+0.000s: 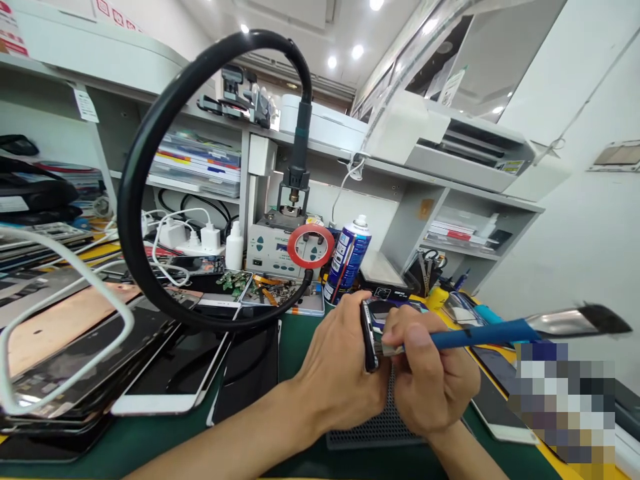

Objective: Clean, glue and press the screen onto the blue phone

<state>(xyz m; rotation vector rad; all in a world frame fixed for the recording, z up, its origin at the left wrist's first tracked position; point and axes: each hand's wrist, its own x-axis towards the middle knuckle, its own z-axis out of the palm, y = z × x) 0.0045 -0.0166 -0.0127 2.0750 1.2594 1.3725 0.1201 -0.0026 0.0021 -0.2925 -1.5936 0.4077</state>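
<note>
In the middle of the head view my left hand (334, 365) is wrapped round a dark smartphone (369, 333), held tilted with a narrow edge toward me. Close at its right, my right hand (434, 383) grips a brush (487, 334) by its blue handle. The metal collar and dark bristles point away to the right. At the handle's other end, a thin, pale metallic tip meets or nearly meets the phone's edge; actual contact cannot be made out. Below both hands lies a dark perforated mat (373, 432), partly covered by them.
A black hose (131, 193) loops in front of a hot-air station (273, 247). Near it stand a blue spray can (349, 257) and a parts tray (285, 293). Phones and tablets (167, 373) lie at left, with a white cable (113, 300) looping above. Another phone (500, 407) lies right.
</note>
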